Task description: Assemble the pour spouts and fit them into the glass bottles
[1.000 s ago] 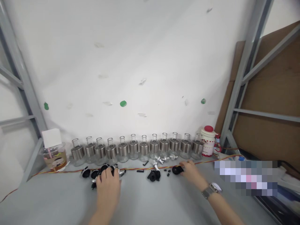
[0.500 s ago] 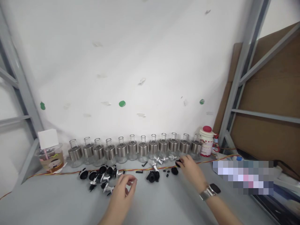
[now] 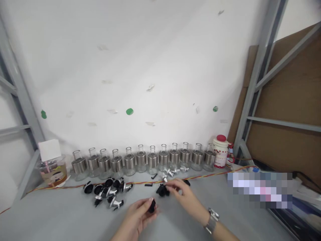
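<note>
My left hand [image 3: 141, 212] is closed around a small black cap [image 3: 151, 206] above the front of the table; fingers hide part of it. My right hand [image 3: 184, 195] reaches over the middle with fingers bent and slightly apart, its fingertips at a cluster of black plastic parts [image 3: 162, 190]. Whether they touch it is unclear. Just behind lies a silver pourer spout [image 3: 165, 178]. Another black cap [image 3: 187, 182] shows partly behind the right hand. To the left is a pile of silver-and-black pourer tops [image 3: 110, 191].
Along the wall stands a row of glass bottles with metal sleeves [image 3: 129, 161]. More silver spouts [image 3: 173, 171] lie before them. A twisted red-yellow cord [image 3: 208, 174] crosses the table. A drink cup [image 3: 54, 174] stands left, a cream-and-red jar [image 3: 220, 154] right.
My right hand has moved left from the black caps to the cluster of black parts and no longer holds a cap. My left hand has moved right and now holds a black cap.
</note>
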The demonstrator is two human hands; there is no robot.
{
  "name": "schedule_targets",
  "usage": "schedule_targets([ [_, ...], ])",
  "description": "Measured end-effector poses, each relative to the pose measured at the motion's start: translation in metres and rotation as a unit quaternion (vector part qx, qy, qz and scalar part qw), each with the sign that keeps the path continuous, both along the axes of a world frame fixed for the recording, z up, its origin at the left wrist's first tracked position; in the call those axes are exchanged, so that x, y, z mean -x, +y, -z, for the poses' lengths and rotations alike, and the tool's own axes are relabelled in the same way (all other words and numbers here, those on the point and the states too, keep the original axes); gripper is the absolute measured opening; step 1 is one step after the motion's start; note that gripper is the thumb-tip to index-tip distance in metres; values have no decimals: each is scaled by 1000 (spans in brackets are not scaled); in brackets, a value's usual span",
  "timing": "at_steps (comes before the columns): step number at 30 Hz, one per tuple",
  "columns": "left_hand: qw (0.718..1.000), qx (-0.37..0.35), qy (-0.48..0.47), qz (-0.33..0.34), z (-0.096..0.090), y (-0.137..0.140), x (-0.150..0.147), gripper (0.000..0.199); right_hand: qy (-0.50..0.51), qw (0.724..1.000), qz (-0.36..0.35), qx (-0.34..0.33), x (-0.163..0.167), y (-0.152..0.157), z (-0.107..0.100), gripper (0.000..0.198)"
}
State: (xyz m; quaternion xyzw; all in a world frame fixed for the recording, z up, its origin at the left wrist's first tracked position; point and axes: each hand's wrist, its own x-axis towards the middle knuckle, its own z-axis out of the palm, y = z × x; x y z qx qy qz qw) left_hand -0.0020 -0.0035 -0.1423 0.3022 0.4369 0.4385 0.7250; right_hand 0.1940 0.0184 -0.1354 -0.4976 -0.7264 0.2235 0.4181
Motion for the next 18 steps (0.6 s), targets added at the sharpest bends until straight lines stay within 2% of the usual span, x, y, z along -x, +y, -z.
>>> schedule_targets([
  [2,1000,10,9,-17,-5,2,0,39,-65,994,83,-25,-14,17,7,23],
  [5,999,19,23,-38,-12,2,0,35,-107,987,116,-34,-25,38,13,27],
  [11,998,11,16,-57,-16,3,5,34,-183,978,90,-39,-10,55,8,20],
  [18,995,-1,2,-104,-18,8,13,35,-285,954,3,-88,25,68,-3,30],
])
